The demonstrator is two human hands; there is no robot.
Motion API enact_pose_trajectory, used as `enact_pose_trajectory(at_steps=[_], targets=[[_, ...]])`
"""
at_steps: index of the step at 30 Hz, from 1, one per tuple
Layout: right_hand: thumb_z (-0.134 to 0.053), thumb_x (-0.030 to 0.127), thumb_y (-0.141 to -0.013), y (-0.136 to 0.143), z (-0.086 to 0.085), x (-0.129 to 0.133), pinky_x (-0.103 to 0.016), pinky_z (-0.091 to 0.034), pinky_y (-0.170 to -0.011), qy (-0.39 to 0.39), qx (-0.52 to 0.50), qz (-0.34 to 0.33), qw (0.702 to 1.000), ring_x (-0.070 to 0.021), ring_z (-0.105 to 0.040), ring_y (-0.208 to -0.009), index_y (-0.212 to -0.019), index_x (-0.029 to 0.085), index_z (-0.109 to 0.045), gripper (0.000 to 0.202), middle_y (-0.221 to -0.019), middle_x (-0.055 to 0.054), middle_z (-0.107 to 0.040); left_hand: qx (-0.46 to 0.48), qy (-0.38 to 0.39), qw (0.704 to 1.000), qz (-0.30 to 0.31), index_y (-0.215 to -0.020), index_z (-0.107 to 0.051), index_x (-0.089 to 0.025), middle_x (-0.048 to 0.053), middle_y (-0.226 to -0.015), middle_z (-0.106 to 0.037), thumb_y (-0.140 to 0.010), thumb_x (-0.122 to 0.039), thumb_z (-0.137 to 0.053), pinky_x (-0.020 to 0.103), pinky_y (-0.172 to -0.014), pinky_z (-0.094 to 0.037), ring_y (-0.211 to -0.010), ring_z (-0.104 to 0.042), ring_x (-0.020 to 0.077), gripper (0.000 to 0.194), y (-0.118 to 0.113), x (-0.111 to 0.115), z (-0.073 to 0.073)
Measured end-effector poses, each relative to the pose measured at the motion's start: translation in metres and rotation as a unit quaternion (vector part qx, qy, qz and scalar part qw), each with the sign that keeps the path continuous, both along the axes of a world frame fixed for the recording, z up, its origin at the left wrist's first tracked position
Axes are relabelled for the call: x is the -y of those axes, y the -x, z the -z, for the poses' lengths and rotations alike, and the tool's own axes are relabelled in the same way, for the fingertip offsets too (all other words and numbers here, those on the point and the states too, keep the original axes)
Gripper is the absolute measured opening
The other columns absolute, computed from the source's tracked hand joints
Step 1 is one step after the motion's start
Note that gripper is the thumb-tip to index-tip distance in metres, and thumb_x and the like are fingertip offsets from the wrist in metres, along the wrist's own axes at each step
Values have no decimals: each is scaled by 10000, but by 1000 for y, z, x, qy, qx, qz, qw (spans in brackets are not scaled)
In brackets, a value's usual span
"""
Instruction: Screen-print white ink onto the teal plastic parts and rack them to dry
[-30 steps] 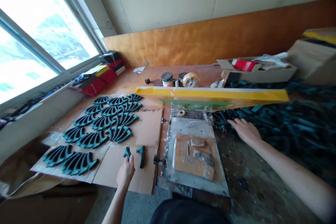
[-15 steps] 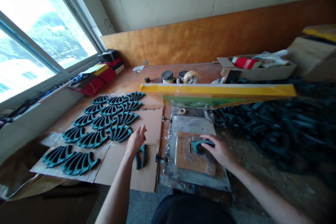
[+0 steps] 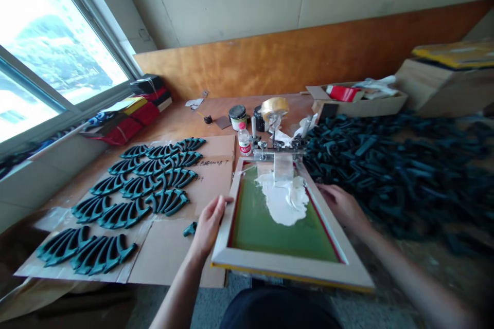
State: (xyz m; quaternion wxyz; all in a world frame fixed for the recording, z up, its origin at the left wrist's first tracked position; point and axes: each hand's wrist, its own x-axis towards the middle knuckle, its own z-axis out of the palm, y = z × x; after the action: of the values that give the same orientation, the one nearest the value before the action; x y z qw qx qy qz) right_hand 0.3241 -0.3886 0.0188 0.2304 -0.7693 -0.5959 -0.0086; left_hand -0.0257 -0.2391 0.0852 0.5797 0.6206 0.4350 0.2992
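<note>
A screen-printing frame [image 3: 294, 271] lies lowered before me, with green mesh [image 3: 254, 226] and a patch of white ink [image 3: 285, 203] on it. A flat squeegee blade [image 3: 283, 168] stands in the ink at the far end. My left hand [image 3: 208, 223] is closed on the frame's left edge. At its right edge my right hand [image 3: 343, 204] has its fingers bent against the rim, slightly smeared. Beside my left hand, a dark green curved piece [image 3: 190, 229] lies on the cardboard [image 3: 165, 252], partly covered by the hand. What lies under the screen is hidden.
Fanned rows of dark green curved pieces [image 3: 123, 216] cover the cardboard at left. A big heap of them [image 3: 370, 169] fills the right side. Behind the frame stand a metal clamp [image 3: 280, 154], a small bottle [image 3: 244, 140], an ink jar [image 3: 237, 117] and a tape roll [image 3: 275, 107].
The screen has swung down from its raised position over the plate. My right hand has let go of the curved piece there; both hands have moved to the screen's sides.
</note>
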Motion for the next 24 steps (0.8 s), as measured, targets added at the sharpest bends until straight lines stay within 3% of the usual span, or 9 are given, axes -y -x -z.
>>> enact_pose_trajectory(at_steps=[2, 4, 7, 11, 14, 17, 19, 21, 24], targets=[[-457, 330, -926, -3, -20, -19, -353, -532, -810, -34, -8, -3, 999, -224, -608, -966, -1302, 203, -504, 399, -1162, -117, -580, -43, 36, 998, 35, -1334, -514, -167, 6, -747, -634, -834, -564, -522, 243, -638, -456, -717, -585, 167, 638, 7, 9, 41], [-602, 330, -847, 9, -37, -43, -364, -498, -889, -49, 9, -34, 998, -256, -545, -1108, -1333, 179, -454, 530, -1266, -138, -514, -94, 23, 995, 37, -1439, -377, -182, -25, -676, -584, -841, -521, -521, 234, -598, -424, -634, -544, 144, 702, 7, 13, 75], [-665, 234, -785, 43, -48, -73, -355, -490, -853, 25, 53, -79, 995, -256, -564, -1047, -1185, 166, -535, 427, -1136, -120, -585, -170, -22, 985, 29, -1446, -371, -201, -18, -702, -599, -861, -486, -482, 237, -609, -410, -640, -551, 146, 660, 4, 11, 101], [-545, 120, -820, 77, -36, -62, -297, -465, -712, 110, 86, -128, 982, -201, -585, -812, -862, 177, -590, 83, -835, -57, -627, -197, -21, 979, 46, -1406, -439, -221, 9, -787, -655, -862, -506, -462, 257, -652, -424, -715, -603, 176, 615, 3, 6, 101], [-456, 42, -812, 84, -27, -30, -300, -439, -732, 78, 111, -234, 963, -203, -557, -838, -810, 169, -590, 185, -822, -64, -619, -196, -18, 979, 52, -1389, -461, -225, 17, -820, -666, -864, -512, -458, 265, -671, -427, -739, -612, 184, 598, 5, 6, 99], [-458, 48, -806, 80, -32, -13, -291, -426, -711, 78, 92, -323, 939, -189, -547, -812, -809, 180, -601, 195, -818, -53, -622, -190, -17, 980, 50, -1383, -466, -211, 20, -827, -670, -866, -503, -459, 265, -667, -426, -736, -612, 183, 593, 4, 7, 101], [-500, 66, -793, 76, -37, -14, -282, -421, -684, 97, 66, -328, 937, -177, -548, -775, -769, 197, -594, 163, -775, -27, -620, -182, -19, 982, 49, -1371, -477, -196, 23, -825, -671, -868, -497, -460, 263, -664, -425, -735, -610, 180, 587, 4, 7, 102], [-519, 74, -792, 78, -36, -19, -288, -430, -687, 73, 59, -292, 952, -180, -557, -778, -766, 197, -602, 151, -762, -23, -627, -167, -15, 985, 45, -1361, -485, -180, 25, -820, -672, -862, -497, -473, 260, -661, -429, -731, -610, 176, 591, 3, 7, 102], [-456, 61, -828, 86, -21, -15, -328, -460, -765, -69, 109, -268, 955, -217, -577, -891, -888, 150, -651, 222, -868, -79, -667, -130, 19, 990, 43, -1365, -470, -158, 22, -797, -674, -845, -502, -505, 256, -644, -436, -701, -609, 169, 625, 3, 6, 102]])
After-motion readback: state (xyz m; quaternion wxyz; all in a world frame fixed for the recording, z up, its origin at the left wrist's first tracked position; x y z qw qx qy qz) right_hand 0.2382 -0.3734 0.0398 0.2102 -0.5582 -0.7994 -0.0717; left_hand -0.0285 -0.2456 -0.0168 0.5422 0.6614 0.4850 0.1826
